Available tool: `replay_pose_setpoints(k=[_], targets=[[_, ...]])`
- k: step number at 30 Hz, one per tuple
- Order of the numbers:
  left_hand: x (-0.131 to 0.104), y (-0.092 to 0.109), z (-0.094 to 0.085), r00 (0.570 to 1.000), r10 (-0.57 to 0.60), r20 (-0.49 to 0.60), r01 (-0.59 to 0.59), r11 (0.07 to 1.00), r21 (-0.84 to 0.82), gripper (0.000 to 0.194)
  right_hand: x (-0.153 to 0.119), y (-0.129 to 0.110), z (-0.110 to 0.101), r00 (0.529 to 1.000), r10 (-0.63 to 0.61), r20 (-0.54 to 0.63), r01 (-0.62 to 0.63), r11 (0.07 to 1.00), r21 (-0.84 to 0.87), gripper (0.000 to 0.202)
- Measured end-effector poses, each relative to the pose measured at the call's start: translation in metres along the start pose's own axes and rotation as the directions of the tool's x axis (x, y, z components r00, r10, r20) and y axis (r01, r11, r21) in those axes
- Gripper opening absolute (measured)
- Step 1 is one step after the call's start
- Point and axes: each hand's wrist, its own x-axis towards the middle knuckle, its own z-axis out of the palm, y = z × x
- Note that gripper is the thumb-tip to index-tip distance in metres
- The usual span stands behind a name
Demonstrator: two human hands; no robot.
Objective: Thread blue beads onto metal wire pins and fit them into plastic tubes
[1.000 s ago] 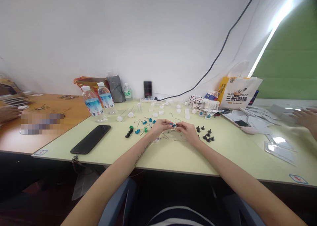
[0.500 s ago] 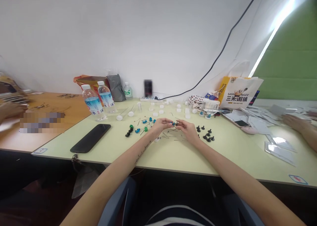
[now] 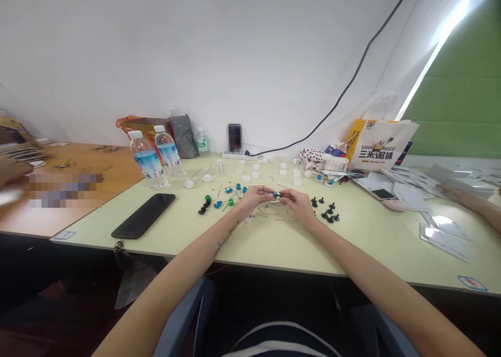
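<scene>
In front of me, a little above the table, my left hand (image 3: 256, 199) pinches a small blue and black piece (image 3: 277, 194) from the left. My right hand (image 3: 297, 203) is closed on the black side of the same piece, so the fingertips nearly meet. Its exact kind is too small to tell. Thin metal rods (image 3: 266, 212) lie beneath my hands. Left of them are blue knob-like pieces (image 3: 229, 190), a green one (image 3: 230, 202), and a row of black pieces (image 3: 202, 209). Several black stemmed discs (image 3: 331, 212) lie right of my right hand.
Two water bottles (image 3: 147, 164) and a black phone (image 3: 144, 216) are on the left. White caps (image 3: 255, 174) and clear tubes stand farther back. A paper bag (image 3: 383, 145), papers and clear sleeves (image 3: 444, 242) occupy the right. Co-workers' hands (image 3: 462, 187) appear at both sides.
My hands stay almost in place, with the right fingers slightly more curled around the piece. The co-worker's hand at the right has shifted, and the view has moved slightly.
</scene>
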Motion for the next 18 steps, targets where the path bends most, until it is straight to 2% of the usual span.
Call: replay_pose_setpoints(k=[18], targets=[[-0.0015,0.0008,0.0014,1.0,-0.002,0.006,0.002,1.0,0.015,0.035,-0.0005,-0.0009,-0.0014,1.0,0.011,0.021,-0.01,1.0,-0.017,0.021]])
